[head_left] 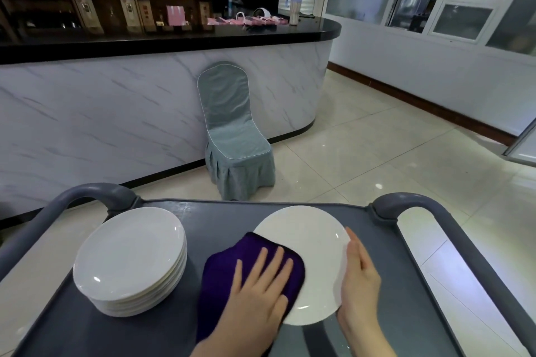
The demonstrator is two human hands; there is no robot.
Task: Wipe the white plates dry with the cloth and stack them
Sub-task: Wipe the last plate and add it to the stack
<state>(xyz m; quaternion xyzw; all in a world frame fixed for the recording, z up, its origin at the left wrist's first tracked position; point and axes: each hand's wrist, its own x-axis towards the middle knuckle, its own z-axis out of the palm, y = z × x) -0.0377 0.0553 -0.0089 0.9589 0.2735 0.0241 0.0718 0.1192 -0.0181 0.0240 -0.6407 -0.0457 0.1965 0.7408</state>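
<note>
A single white plate lies on the right half of the grey cart top. A purple cloth covers the plate's left edge and drapes onto the cart. My left hand presses flat on the cloth, fingers spread. My right hand cups the plate's right rim and steadies it. A stack of several white plates stands on the left side of the cart, apart from the cloth.
Curved grey cart handles rise at the far left and far right. Beyond the cart stands a chair in a grey-blue cover against a marble-fronted bar counter. Tiled floor spreads to the right.
</note>
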